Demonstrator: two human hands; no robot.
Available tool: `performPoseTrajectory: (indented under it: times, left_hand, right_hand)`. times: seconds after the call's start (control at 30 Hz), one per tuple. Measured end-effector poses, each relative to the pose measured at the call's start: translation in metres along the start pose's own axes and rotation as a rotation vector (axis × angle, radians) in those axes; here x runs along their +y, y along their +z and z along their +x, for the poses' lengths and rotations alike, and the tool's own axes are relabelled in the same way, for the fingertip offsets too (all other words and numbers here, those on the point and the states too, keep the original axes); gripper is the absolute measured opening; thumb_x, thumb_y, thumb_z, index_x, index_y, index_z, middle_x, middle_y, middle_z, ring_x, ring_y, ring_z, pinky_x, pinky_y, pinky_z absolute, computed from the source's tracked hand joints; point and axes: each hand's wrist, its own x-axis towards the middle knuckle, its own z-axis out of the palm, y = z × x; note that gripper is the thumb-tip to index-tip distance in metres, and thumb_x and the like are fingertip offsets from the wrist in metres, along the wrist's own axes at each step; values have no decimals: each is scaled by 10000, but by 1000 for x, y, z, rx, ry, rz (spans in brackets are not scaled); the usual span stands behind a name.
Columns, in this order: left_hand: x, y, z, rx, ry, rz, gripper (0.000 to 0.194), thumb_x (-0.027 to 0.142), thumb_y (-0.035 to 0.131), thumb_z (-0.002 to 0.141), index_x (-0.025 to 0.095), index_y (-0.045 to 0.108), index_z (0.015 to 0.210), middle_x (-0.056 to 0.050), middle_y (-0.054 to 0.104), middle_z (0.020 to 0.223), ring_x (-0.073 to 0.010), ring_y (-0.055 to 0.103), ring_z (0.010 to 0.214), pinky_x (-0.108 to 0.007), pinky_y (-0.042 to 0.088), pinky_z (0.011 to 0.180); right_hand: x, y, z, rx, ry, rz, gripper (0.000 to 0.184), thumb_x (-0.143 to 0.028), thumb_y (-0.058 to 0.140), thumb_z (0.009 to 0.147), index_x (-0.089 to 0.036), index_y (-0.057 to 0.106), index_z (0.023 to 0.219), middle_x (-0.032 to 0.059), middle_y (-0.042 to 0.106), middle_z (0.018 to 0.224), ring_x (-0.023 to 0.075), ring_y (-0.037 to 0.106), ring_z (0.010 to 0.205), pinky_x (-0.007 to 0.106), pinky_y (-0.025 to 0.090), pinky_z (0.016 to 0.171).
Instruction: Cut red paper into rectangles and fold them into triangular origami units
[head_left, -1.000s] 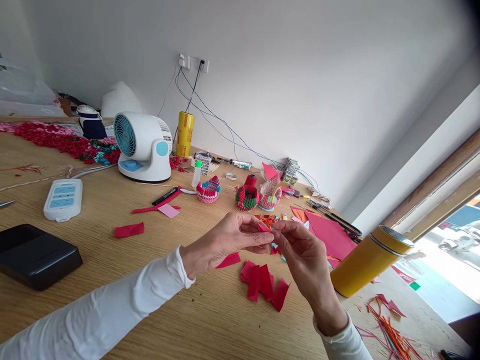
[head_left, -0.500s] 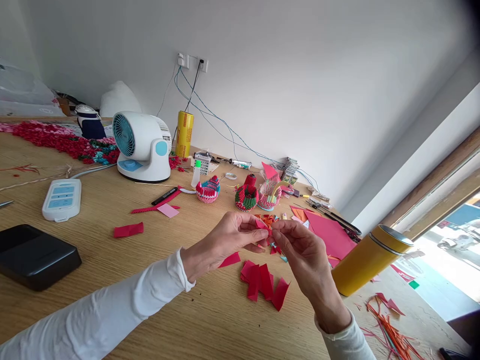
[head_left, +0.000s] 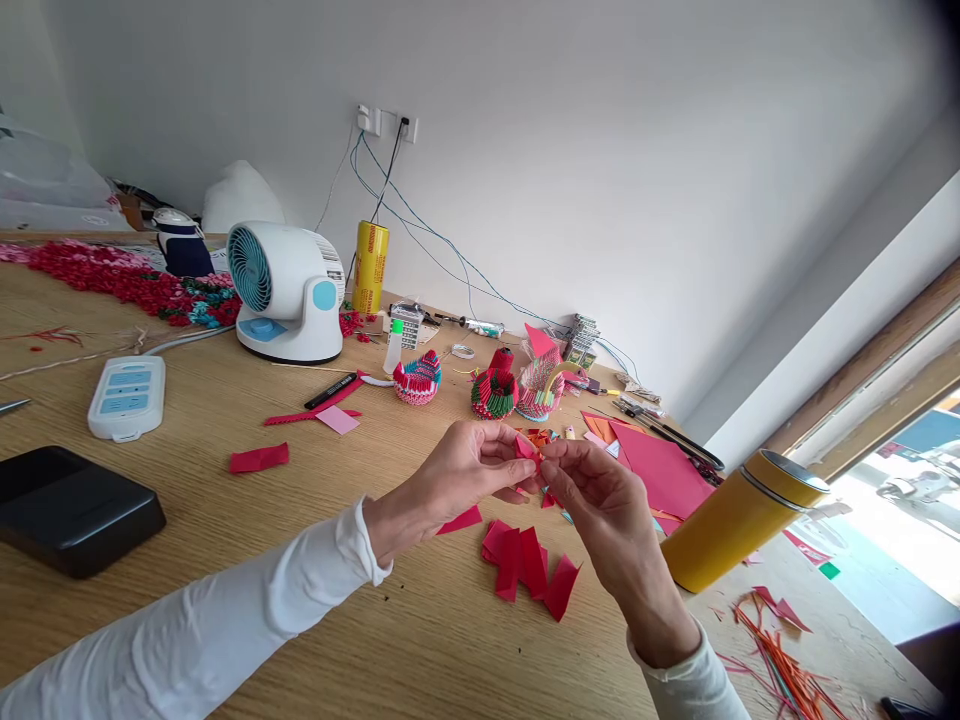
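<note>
A small piece of red paper (head_left: 526, 450), partly folded, is pinched between my two hands above the table. My left hand (head_left: 480, 462) grips it from the left with thumb and fingers. From the right, my right hand (head_left: 596, 490) pinches its edge with thumb and forefinger, so the fingertips of both hands nearly meet and hide part of the paper. Below them lies a loose group of red paper rectangles (head_left: 534, 565). Another red strip (head_left: 460, 520) lies partly under my left wrist. Small folded orange pieces (head_left: 538, 437) show just behind my fingers.
Behind my hands stand several folded-paper baskets (head_left: 417, 380). A white fan (head_left: 289, 290), a power strip (head_left: 127, 398) and a black box-like device (head_left: 75, 512) are on the left. A yellow flask (head_left: 742, 520) stands close to my right hand, near orange strips (head_left: 787, 665) and red sheets (head_left: 660, 465).
My right fingers have shifted very slightly to the left against the red paper. Both hands stay in nearly the same place, and the view has moved a little.
</note>
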Motion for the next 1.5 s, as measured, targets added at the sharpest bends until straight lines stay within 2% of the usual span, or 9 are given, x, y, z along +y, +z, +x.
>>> performPoseTrajectory:
  times: [0.17, 0.33, 0.53, 0.67, 0.9, 1.03, 1.13, 1.33, 1.5]
  left_hand:
    - [-2, -1, 1, 5, 20, -10, 329, 304, 820, 682, 121, 636, 883, -54, 713, 818, -163, 701, 739, -267, 548, 674]
    - [-5, -3, 2, 0, -3, 45, 345, 331, 814, 687, 129, 611, 880, -60, 717, 813, -175, 706, 743, -263, 551, 632]
    - [-4, 1, -1, -25, -21, 104, 407, 404, 805, 671, 122, 619, 898, -74, 720, 822, -194, 709, 765, -255, 556, 584]
    - [0, 1, -2, -75, -46, 111, 379, 445, 718, 765, 126, 632, 950, -98, 717, 921, -221, 718, 827, -270, 564, 599]
    - [-1, 3, -2, -5, 12, 119, 262, 375, 629, 853, 114, 636, 844, -52, 698, 784, -170, 713, 712, -230, 531, 593]
    - [2, 7, -4, 3, 14, 86, 252, 358, 606, 870, 117, 640, 804, -45, 698, 755, -167, 711, 721, -224, 526, 597]
    - [3, 6, -4, 27, 5, 82, 252, 362, 611, 866, 122, 643, 796, -47, 702, 743, -173, 712, 721, -234, 528, 603]
    - [-6, 0, 0, 29, -25, 92, 237, 348, 704, 792, 124, 657, 857, -63, 713, 805, -197, 717, 744, -297, 555, 658]
    - [-8, -1, 2, 27, 22, 126, 231, 345, 699, 794, 122, 660, 837, -60, 709, 787, -196, 710, 756, -296, 551, 659]
  right_hand:
    - [-1, -3, 0, 6, 22, -9, 155, -327, 714, 825, -218, 678, 929, 5, 659, 802, 118, 607, 728, 206, 499, 660]
    - [-2, 1, -1, 9, 48, -47, 191, -373, 674, 853, -214, 658, 959, 21, 663, 859, 130, 609, 761, 220, 490, 659]
    - [5, 4, 0, 54, 39, -52, 174, -362, 732, 804, -202, 672, 834, 9, 668, 749, 128, 611, 672, 233, 484, 622]
    - [5, 3, 1, 94, 43, -41, 173, -358, 752, 781, -200, 692, 821, 19, 689, 771, 133, 619, 690, 225, 486, 610]
    - [4, 2, 0, 45, 57, -12, 176, -364, 742, 783, -204, 717, 852, 26, 699, 780, 156, 626, 734, 248, 498, 648]
    - [4, 1, 1, 35, 73, 1, 202, -379, 737, 784, -212, 727, 898, 26, 700, 780, 160, 616, 716, 265, 495, 642]
    - [4, 0, 2, 25, 89, -11, 236, -395, 726, 791, -212, 721, 940, 29, 704, 778, 165, 619, 697, 286, 506, 648]
    - [4, 1, 0, 58, 58, -13, 258, -388, 747, 777, -213, 695, 960, 52, 697, 892, 183, 645, 798, 286, 533, 679]
    - [4, 0, 0, 22, 71, -17, 280, -384, 728, 800, -207, 657, 1004, 26, 670, 792, 163, 638, 727, 281, 533, 671]
